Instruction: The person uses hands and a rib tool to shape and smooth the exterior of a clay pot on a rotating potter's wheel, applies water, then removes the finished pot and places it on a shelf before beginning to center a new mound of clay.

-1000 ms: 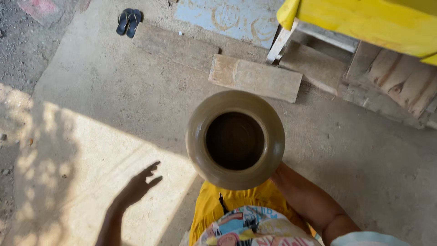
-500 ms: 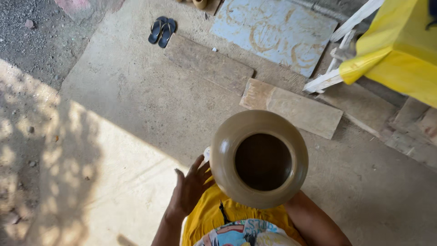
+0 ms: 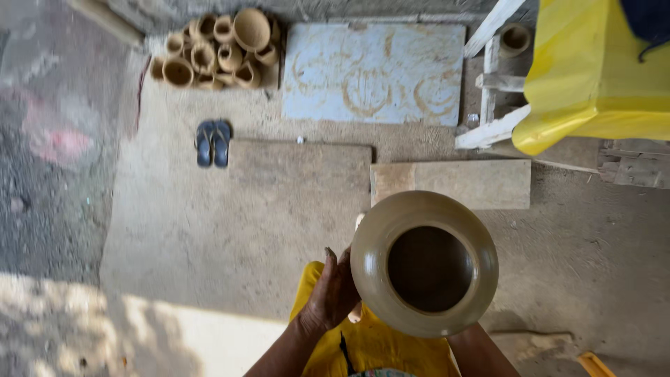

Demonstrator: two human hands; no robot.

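A large round clay pot (image 3: 377, 269), grey-brown with a wide dark mouth, is held up in front of me above my yellow garment. My left hand (image 3: 333, 293) presses flat against the pot's left side. My right forearm (image 3: 478, 352) reaches up under the pot on the right; the right hand itself is hidden behind the pot.
Several small clay pots (image 3: 216, 49) are heaped at the far wall. A pair of blue sandals (image 3: 213, 143) lies on the dirt floor. A pale blue board (image 3: 373, 73) with clay rings, a wooden plank (image 3: 453, 183), and a yellow-covered white frame (image 3: 593, 77) stand ahead.
My left hand came up from the left and now rests on the pot's side. The view tilted forward, so the heap of pots at the wall has come into sight.
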